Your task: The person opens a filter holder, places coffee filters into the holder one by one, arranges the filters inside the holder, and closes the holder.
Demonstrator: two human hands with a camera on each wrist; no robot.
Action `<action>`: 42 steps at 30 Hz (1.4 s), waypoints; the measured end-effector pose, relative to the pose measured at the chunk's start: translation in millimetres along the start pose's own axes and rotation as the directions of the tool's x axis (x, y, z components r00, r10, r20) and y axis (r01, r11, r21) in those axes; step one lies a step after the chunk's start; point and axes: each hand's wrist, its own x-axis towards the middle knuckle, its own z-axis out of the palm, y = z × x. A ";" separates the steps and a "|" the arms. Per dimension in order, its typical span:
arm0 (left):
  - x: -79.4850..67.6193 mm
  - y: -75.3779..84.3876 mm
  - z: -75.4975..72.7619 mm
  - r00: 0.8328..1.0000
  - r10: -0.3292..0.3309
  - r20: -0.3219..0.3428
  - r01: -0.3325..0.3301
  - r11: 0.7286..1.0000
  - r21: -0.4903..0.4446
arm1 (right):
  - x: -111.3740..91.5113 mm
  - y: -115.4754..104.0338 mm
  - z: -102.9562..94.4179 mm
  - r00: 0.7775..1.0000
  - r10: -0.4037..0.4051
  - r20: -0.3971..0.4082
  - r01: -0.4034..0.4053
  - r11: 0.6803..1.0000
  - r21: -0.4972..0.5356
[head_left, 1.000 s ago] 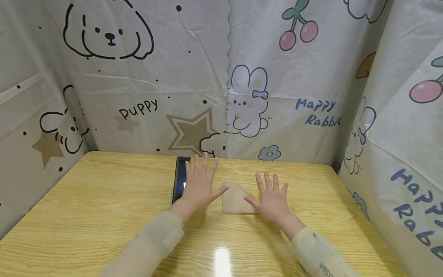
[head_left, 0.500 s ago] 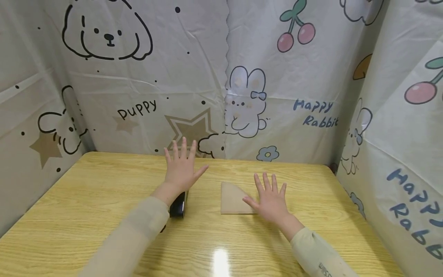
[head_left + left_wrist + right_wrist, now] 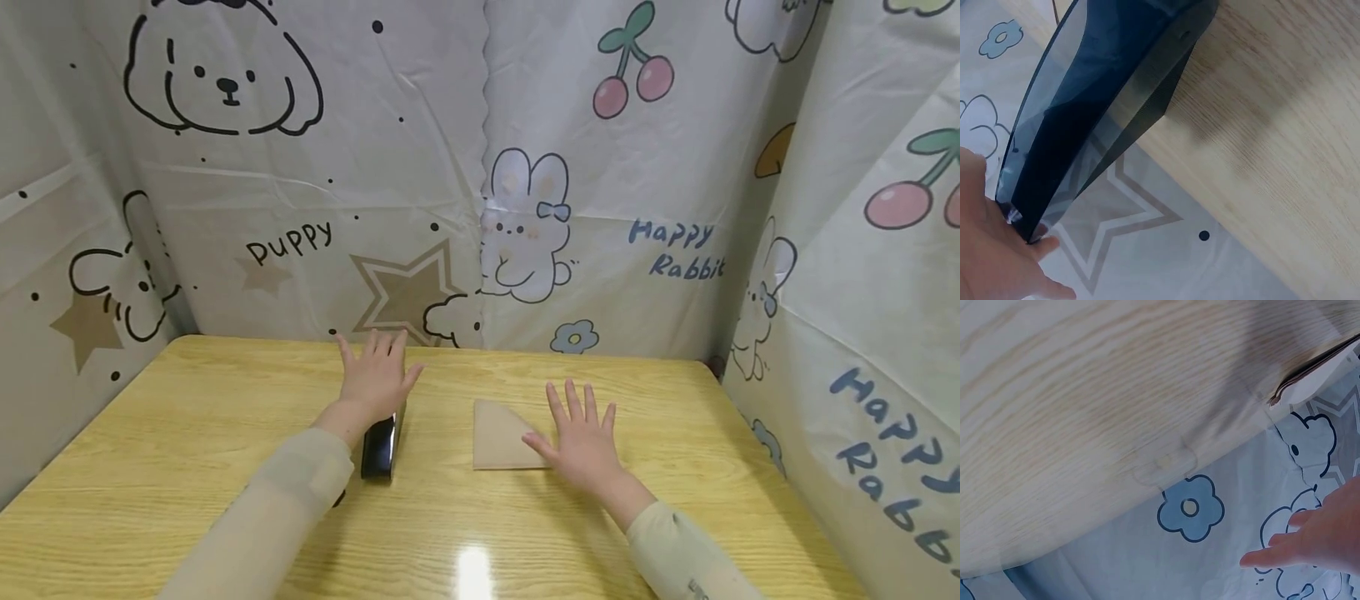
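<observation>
A long, dark, glossy block [image 3: 378,450] with a curved face stands on the wooden table. My left hand [image 3: 372,379] is over its far part, fingers extended and thumb out to the right; whether it touches the block is unclear. The left wrist view shows the see-through dark face of the block [image 3: 1085,94] and a finely ribbed side, with the hand [image 3: 997,250] by one end. To the right lies a flat tan folded piece [image 3: 498,437] with a rounded edge. My right hand [image 3: 585,442], fingers spread, overlaps its right corner and holds nothing.
The yellow wood-grain table [image 3: 225,450] ends at a patterned cloth backdrop [image 3: 420,167], which also rises along both sides. Layered edges of the tan folded piece [image 3: 1316,369] show in the right wrist view.
My left hand has moved left from beside the dark block to over it, then lower. The right hand stays nearly in place. The head view has shifted slightly.
</observation>
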 end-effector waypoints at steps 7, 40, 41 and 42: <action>-0.6 -2.6 1.4 0.999 0.023 -0.023 -0.023 1.000 -0.008 | -0.3 -1.7 -1.0 1.000 -0.001 0.018 0.001 1.000 0.003; -7.0 4.4 -8.1 0.999 -0.033 0.001 0.033 0.998 0.045 | 3.2 -17.9 1.0 0.999 -0.033 0.023 0.032 0.999 0.024; -7.2 5.0 -8.9 0.999 -0.039 0.005 0.039 0.998 0.047 | 3.0 -19.7 0.6 0.999 -0.039 0.020 0.038 0.999 0.034; -7.5 5.5 -9.8 0.999 -0.045 0.010 0.044 0.998 0.052 | 2.9 -21.5 0.1 0.999 -0.044 0.020 0.043 0.998 0.040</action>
